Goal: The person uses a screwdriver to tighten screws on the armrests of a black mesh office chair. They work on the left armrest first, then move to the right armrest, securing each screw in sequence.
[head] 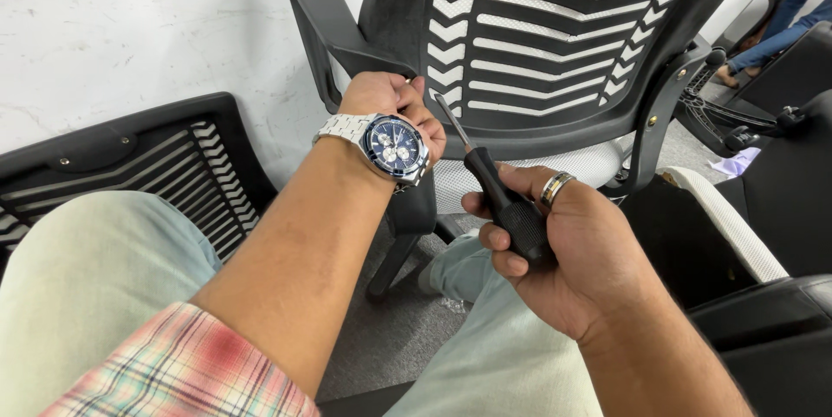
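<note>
Screwdriver (503, 196) in R hand (572, 252), prob. gripped

Quick count here: two hands, a left hand (392, 100) and a right hand (568, 248). One screwdriver (498, 192), one wristwatch (390, 146), one ring (556, 189). Chairs: one black slatted chair (555, 44), plus one more slatted backrest (156, 174) off left.

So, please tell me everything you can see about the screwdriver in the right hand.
The screwdriver has a black, finely textured handle and a thin bare metal shaft. It is tilted, with the tip up and to the left, ending close to the left hand near the armrest of the black office chair. The right hand wraps around the handle, so its lower end is hidden. Whether the tip touches anything cannot be told.
</note>
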